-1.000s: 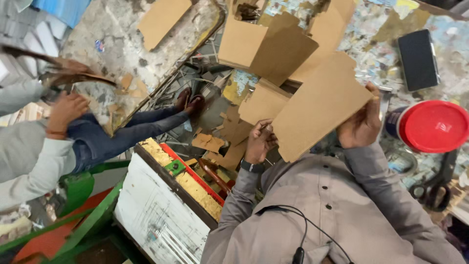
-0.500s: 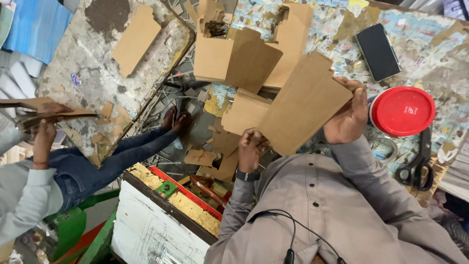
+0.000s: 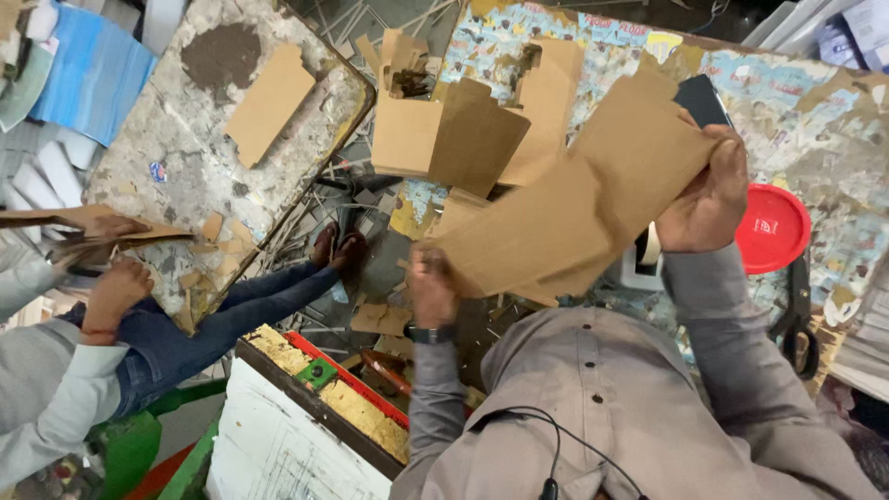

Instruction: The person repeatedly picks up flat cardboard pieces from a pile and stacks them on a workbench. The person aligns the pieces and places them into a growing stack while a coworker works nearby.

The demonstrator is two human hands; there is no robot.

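Head view: cardboard sheet [image 3: 574, 218] hides both hands' fingers

Worktable [image 3: 833, 120] with a worn, peeling multicoloured surface at upper right, bearing a red round lid [image 3: 773, 227], a dark flat phone [image 3: 701, 97] and black scissors [image 3: 801, 319] at its edge. Second table [image 3: 139, 139] at upper left, grey and chipped, patched with brown, with a flat cardboard cutout [image 3: 269, 102] on it and a blue sheet [image 3: 88, 74] beside it. Floor gap [image 3: 352, 185] between the tables littered with cardboard scraps and thin strips; green frame [image 3: 139, 444] and white board [image 3: 287, 444] with a red and yellow edge at lower left; even light, no hard shadows.
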